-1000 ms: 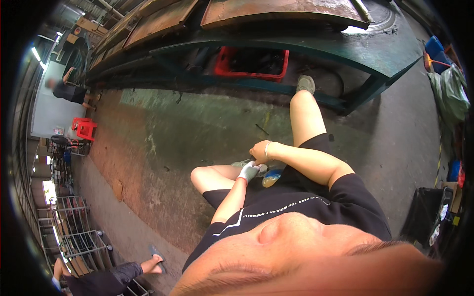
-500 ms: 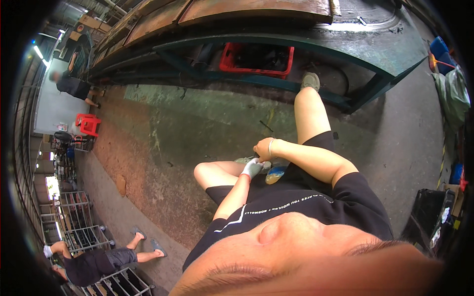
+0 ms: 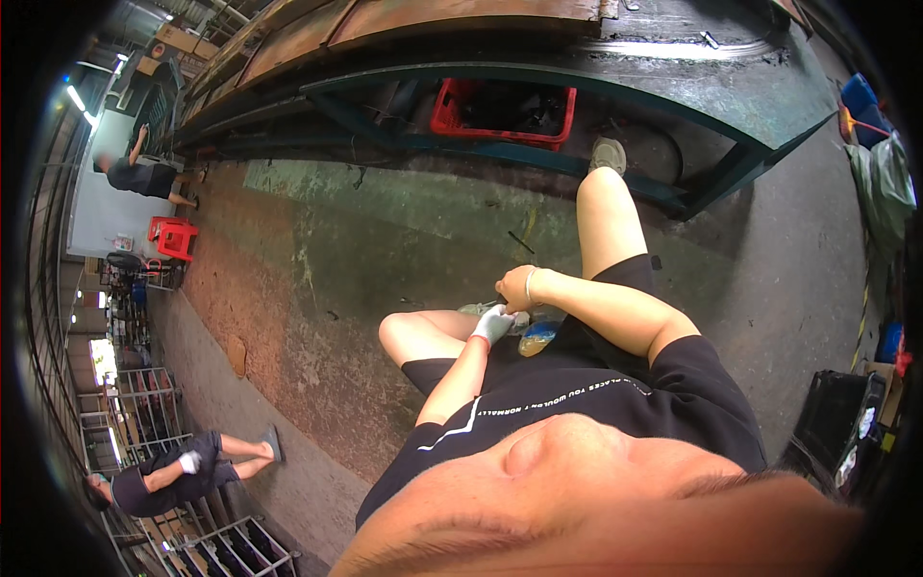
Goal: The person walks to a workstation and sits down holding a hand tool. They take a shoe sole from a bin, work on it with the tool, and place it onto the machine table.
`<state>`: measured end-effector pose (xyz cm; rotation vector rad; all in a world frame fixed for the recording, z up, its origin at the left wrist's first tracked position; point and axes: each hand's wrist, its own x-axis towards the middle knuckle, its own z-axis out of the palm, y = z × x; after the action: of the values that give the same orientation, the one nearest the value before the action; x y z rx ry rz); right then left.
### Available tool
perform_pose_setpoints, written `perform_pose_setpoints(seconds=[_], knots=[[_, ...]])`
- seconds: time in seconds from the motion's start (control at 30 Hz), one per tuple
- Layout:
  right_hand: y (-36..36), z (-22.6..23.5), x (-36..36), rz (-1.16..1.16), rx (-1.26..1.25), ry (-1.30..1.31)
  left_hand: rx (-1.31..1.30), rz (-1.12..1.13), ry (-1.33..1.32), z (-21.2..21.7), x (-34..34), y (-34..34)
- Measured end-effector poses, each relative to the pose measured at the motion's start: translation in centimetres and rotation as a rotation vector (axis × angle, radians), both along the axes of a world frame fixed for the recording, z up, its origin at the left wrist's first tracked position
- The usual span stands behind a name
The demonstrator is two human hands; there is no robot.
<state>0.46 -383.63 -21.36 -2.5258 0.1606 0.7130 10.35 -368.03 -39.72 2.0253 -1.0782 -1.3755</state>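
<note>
My left hand wears a white glove and is held in front of my lap. My bare right hand, with a white band at the wrist, meets it from above. Both hands are closed and touch at the fingers. Whatever lies between them is too small or too hidden to make out. Just below the hands, by my dark shorts, sits a rounded blue and yellowish thing.
A green-framed workbench stretches along the far side, with a red crate beneath it. My right foot reaches its lower bar. At left are red stools, metal racks and two people. A black bin stands right.
My hands stay together at nearly the same spot. The person at lower left has stepped and swung a gloved hand forward; the person at far left has shifted an arm.
</note>
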Motion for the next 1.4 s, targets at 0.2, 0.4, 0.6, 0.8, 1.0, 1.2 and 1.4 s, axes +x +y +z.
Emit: perform_pose_setpoints(seconds=[0.2, 0.4, 0.6, 0.8, 1.0, 1.2, 1.4], knots=[[-0.2, -0.6, -0.6, -0.01, -0.011, -0.008, 0.085, -0.105, 0.005, 1.4, -0.7, -0.9], [0.2, -0.4, -0.4, -0.001, -0.008, -0.019, 0.068, -0.142, -0.031, 0.5, -0.2, -0.3], [1.0, 0.3, 0.9, 0.037, -0.009, -0.044, -0.038, -0.353, -0.25, -2.7, 2.4, 1.8], [-0.2, -1.5, -1.1, -0.036, -0.008, -0.017, 0.038, -0.473, -0.252, -0.1, -0.5, -1.2], [0.6, -0.8, -0.5, -0.031, 0.008, -0.048, -0.115, -0.365, -0.344, -2.8, 0.5, 0.4], [1.2, -0.9, -0.2, -0.012, -0.011, -0.028, -0.167, -0.598, -0.578, -4.2, 1.2, 1.4], [1.4, -0.4, 0.0, -0.027, 0.033, 0.043, -0.249, -0.635, -0.604, -4.7, 1.4, 1.8]])
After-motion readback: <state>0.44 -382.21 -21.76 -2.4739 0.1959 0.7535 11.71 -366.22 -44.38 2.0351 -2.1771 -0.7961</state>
